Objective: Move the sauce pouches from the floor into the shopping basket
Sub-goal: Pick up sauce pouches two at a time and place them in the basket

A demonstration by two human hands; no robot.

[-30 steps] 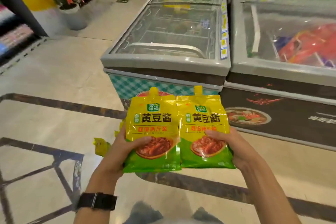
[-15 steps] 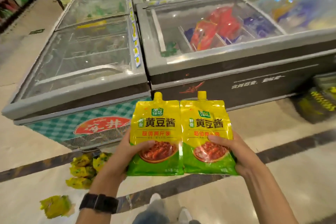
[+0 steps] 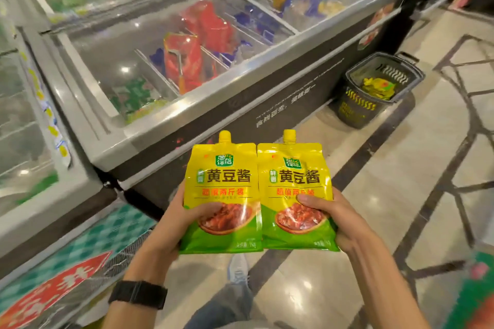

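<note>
Two yellow and green sauce pouches with spouts are held upright side by side in front of me. My left hand (image 3: 173, 218) grips the left pouch (image 3: 223, 181) at its lower left, thumb across the front. My right hand (image 3: 338, 218) grips the right pouch (image 3: 296, 181) at its lower right, thumb on the front. The dark shopping basket (image 3: 355, 112) stands on the floor at the upper right, against the freezer. Yellow pouches (image 3: 378, 87) lie inside the basket.
A long glass-topped chest freezer (image 3: 187, 112) runs across the view straight ahead, and a second freezer (image 3: 48, 189) stands at the left. Tiled floor (image 3: 401, 173) with dark inlay lines lies between me and the basket. My shoe (image 3: 238, 267) shows below the pouches.
The view has swung to the right. The pouches on the floor at the left have left the view, and the basket now shows closer at the upper right. Both hands keep the same hold.
</note>
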